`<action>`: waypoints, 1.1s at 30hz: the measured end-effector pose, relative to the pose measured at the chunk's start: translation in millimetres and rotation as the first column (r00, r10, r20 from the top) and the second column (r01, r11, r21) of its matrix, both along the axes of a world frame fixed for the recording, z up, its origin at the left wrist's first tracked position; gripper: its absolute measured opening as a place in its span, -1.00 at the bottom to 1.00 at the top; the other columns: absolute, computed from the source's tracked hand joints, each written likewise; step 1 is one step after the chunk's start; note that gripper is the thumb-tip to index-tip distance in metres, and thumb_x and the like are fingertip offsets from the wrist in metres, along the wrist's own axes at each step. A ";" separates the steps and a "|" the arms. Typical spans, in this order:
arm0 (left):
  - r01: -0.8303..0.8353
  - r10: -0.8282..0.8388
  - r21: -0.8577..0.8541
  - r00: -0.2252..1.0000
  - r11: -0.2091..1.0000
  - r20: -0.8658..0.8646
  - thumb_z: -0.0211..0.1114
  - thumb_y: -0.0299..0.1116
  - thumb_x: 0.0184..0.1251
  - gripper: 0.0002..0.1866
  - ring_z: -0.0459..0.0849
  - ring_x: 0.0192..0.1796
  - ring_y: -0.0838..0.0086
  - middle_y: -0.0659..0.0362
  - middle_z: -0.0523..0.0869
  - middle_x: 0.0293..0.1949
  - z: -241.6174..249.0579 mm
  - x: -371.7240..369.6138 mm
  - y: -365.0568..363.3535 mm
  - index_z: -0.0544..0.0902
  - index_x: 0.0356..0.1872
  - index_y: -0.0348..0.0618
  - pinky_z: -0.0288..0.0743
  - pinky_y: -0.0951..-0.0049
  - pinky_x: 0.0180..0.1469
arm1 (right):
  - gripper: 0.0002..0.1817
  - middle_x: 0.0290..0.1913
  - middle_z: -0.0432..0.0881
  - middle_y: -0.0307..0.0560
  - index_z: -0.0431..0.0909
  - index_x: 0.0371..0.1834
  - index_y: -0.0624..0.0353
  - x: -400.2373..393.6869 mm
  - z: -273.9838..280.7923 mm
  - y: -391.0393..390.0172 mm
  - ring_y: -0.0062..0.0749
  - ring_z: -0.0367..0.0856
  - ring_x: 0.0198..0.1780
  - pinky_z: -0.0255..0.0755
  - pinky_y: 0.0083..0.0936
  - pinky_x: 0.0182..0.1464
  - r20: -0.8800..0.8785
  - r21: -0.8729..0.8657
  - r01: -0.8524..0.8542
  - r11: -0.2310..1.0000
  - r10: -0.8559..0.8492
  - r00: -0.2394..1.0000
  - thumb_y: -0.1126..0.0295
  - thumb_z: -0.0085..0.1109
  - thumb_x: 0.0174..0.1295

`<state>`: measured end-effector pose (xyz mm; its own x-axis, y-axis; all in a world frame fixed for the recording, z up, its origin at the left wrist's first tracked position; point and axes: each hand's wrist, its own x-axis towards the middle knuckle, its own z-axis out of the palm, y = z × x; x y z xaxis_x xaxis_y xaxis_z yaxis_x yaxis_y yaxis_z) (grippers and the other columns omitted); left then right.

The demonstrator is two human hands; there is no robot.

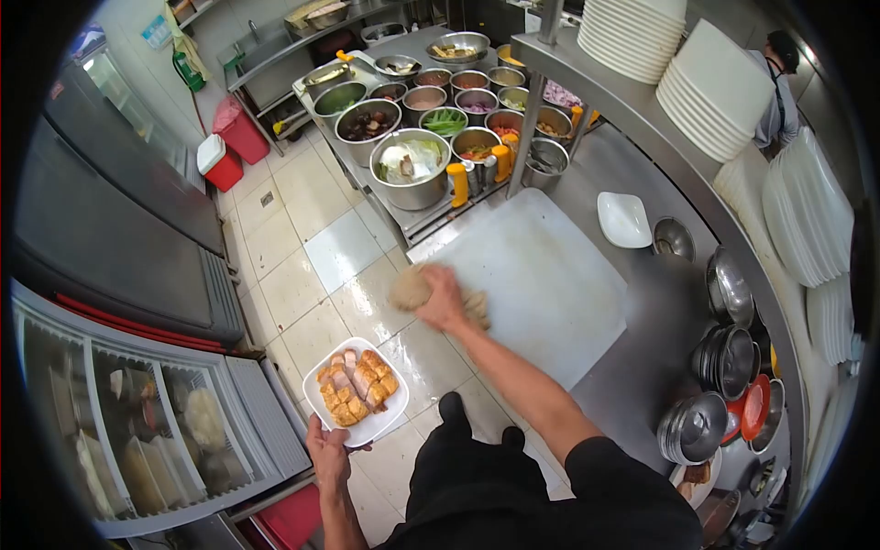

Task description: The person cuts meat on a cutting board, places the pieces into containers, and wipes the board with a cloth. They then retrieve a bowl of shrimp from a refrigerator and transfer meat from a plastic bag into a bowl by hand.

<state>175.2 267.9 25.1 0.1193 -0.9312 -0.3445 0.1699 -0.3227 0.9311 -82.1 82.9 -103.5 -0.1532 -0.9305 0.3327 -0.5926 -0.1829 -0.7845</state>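
Note:
My left hand (331,447) grips the lower edge of a white square plate (374,429), held out over the floor. Rows of chopped browned meat (357,385), pale on some cut faces, lie on it. At the near left edge of a large white cutting board (532,284), my right hand (444,301) is closed on a tan cloth (412,288). Part of the cloth bulges past the board's edge, and another part lies under the hand on the board.
Steel bowls of ingredients, including one large bowl (410,192), crowd the counter ahead. A white dish (624,220) sits right of the board. Stacked metal bowls (694,428) stand lower right. Plate stacks (632,32) fill the overhead shelf. A glass-doored fridge (137,422) is at left. Another person (779,87) stands beyond.

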 end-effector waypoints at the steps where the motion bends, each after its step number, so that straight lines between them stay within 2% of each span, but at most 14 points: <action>1: -0.005 0.005 -0.005 1.000 1.000 -0.004 0.00 -0.65 -0.01 -0.49 0.71 -0.50 0.24 -0.11 0.67 -0.25 1.4 5.3 -3.3 0.33 0.10 -0.43 0.67 0.30 -0.61 | -0.33 0.13 0.53 0.11 0.54 0.01 0.33 9.8 10.6 7.1 0.05 0.39 0.20 0.28 -0.26 0.31 -0.004 -0.007 0.000 1.000 0.000 1.000 0.36 0.38 -0.33; 3: -0.027 0.025 -0.024 0.998 0.999 -0.064 0.00 -0.66 -0.01 -0.47 0.71 -0.49 0.25 -0.11 0.66 -0.23 0.6 15.7 -6.8 0.34 0.12 -0.43 0.68 0.30 -0.60 | -0.33 0.08 0.57 0.12 0.55 0.01 0.29 26.0 38.8 16.1 0.03 0.47 0.14 0.34 -0.27 0.26 0.255 0.063 -0.087 0.994 0.069 0.965 0.35 0.41 -0.34; 7: -0.093 0.082 -0.089 0.989 0.992 -0.122 -0.01 -0.67 0.00 -0.43 0.72 -0.44 0.25 -0.10 0.65 -0.16 -2.8 33.0 7.6 0.31 0.17 -0.43 0.69 0.29 -0.58 | -0.46 -0.07 0.62 0.09 0.53 -0.07 0.26 -54.6 50.4 -13.9 -0.12 0.58 -0.03 0.43 -0.29 0.10 0.471 0.094 0.152 0.984 -0.178 0.864 0.42 0.35 -0.25; 9: -0.144 0.130 -0.106 0.983 0.984 -0.129 -0.01 -0.68 0.00 -0.43 0.73 -0.43 0.26 -0.10 0.65 -0.14 -2.2 40.8 24.2 0.30 0.18 -0.43 0.69 0.28 -0.58 | -0.53 -0.12 0.65 0.08 0.55 -0.10 0.30 -116.6 67.2 -36.4 -0.07 0.61 -0.10 0.46 -0.26 0.05 0.252 -0.019 0.380 0.925 -0.364 0.897 0.40 0.31 -0.18; 11: -0.156 0.143 -0.123 0.983 0.980 -0.112 -0.01 -0.67 0.00 -0.43 0.73 -0.41 0.26 -0.10 0.65 -0.13 -3.8 45.3 49.0 0.30 0.18 -0.43 0.69 0.28 -0.58 | -0.42 -0.07 0.65 0.19 0.58 -0.08 0.36 -177.1 49.5 -74.1 0.09 0.61 -0.05 0.45 -0.19 0.11 -0.068 0.085 0.699 0.710 -0.696 0.715 0.21 0.36 -0.20; 17: -0.332 0.320 -0.067 0.937 0.941 -0.140 -0.03 -0.68 0.01 -0.39 0.74 -0.38 0.23 -0.10 0.64 -0.12 -19.8 45.1 137.8 0.27 0.23 -0.45 0.70 0.29 -0.56 | -0.55 -0.11 0.69 0.17 0.68 -0.18 0.15 -117.8 33.3 -55.3 0.06 0.62 0.01 0.45 -0.20 0.12 -0.327 0.179 0.556 0.811 -0.484 0.812 0.20 0.30 -0.20; 20: -0.460 0.443 -0.100 0.883 0.882 -0.157 -0.03 -0.68 0.02 -0.39 0.75 -0.34 0.22 -0.09 0.64 -0.12 -19.0 30.4 182.3 0.28 0.24 -0.45 0.72 0.30 -0.50 | -0.59 -0.21 0.70 0.15 0.66 -0.21 0.21 -57.5 64.8 10.9 0.00 0.66 -0.12 0.49 -0.22 0.01 -0.144 0.278 0.050 0.959 -0.010 0.989 0.27 0.30 -0.20; 22: -0.564 0.549 -0.082 0.822 0.822 -0.152 -0.01 -0.69 0.05 -0.41 0.76 -0.30 0.25 -0.08 0.65 -0.11 -27.7 26.0 217.5 0.30 0.23 -0.44 0.72 0.33 -0.43 | -0.67 -0.25 0.73 0.02 0.66 -0.24 0.31 -54.2 45.1 41.1 -0.25 0.68 -0.24 0.52 -0.40 -0.07 -0.024 0.303 -0.348 0.887 0.372 0.928 0.41 0.25 -0.13; 23: -0.591 0.578 -0.034 0.798 0.806 -0.172 0.03 -0.69 0.08 -0.43 0.76 -0.30 0.28 -0.07 0.66 -0.11 -10.8 21.3 232.4 0.31 0.24 -0.43 0.72 0.35 -0.39 | -0.68 -0.29 0.72 -0.05 0.65 -0.24 0.37 -46.8 63.0 70.1 -0.31 0.67 -0.26 0.53 -0.36 -0.10 0.206 0.301 -0.528 0.794 0.487 0.849 0.46 0.18 -0.10; 24: -0.643 0.635 -0.022 0.760 0.765 -0.139 0.07 -0.68 0.12 -0.43 0.75 -0.34 0.28 -0.08 0.67 -0.15 -19.0 24.4 250.8 0.29 0.25 -0.42 0.71 0.33 -0.41 | -0.71 -0.32 0.70 -0.07 0.66 -0.23 0.34 -43.1 83.1 98.2 -0.35 0.66 -0.30 0.54 -0.35 -0.16 0.159 0.292 -0.631 0.719 0.614 0.773 0.50 0.10 -0.04; 25: -0.665 0.655 0.000 0.735 0.747 -0.174 0.08 -0.67 0.13 -0.43 0.75 -0.40 0.28 -0.10 0.68 -0.20 -19.4 25.6 260.6 0.28 0.25 -0.42 0.70 0.33 -0.44 | -0.73 -0.33 0.69 -0.12 0.66 -0.24 0.32 -59.1 88.0 112.5 -0.41 0.64 -0.31 0.53 -0.39 -0.21 0.322 0.480 -0.630 0.611 0.545 0.774 0.51 0.05 0.01; 27: -0.736 0.713 0.001 0.656 0.677 -0.249 0.07 -0.67 0.13 -0.44 0.74 -0.44 0.24 -0.13 0.68 -0.25 -11.2 34.9 301.0 0.29 0.24 -0.42 0.70 0.30 -0.48 | -0.77 -0.35 0.68 -0.16 0.64 -0.27 0.32 -99.6 94.9 146.4 -0.49 0.58 -0.34 0.48 -0.43 -0.30 0.151 0.591 -0.591 0.549 0.644 0.750 0.50 -0.03 0.14; 29: -0.843 0.820 0.018 0.518 0.538 -0.245 0.07 -0.67 0.12 -0.43 0.75 -0.43 0.20 -0.14 0.69 -0.25 -9.7 45.3 344.8 0.28 0.25 -0.41 0.71 0.29 -0.50 | -0.62 -0.16 0.69 0.08 0.61 -0.10 0.40 -187.1 68.8 148.5 -0.21 0.64 -0.10 0.50 -0.28 -0.01 -0.028 0.760 -0.460 0.460 0.730 0.683 0.31 0.25 0.11; 33: -0.966 0.942 -0.010 0.254 0.258 -0.222 0.03 -0.68 0.08 -0.41 0.75 -0.43 0.13 -0.18 0.68 -0.22 -13.6 64.6 420.6 0.28 0.24 -0.40 0.72 0.28 -0.52 | -0.58 -0.11 0.67 0.11 0.58 -0.05 0.40 -225.1 56.8 191.0 -0.18 0.61 -0.05 0.48 -0.27 0.04 -0.315 0.839 -0.200 0.507 0.751 0.581 0.30 0.27 0.09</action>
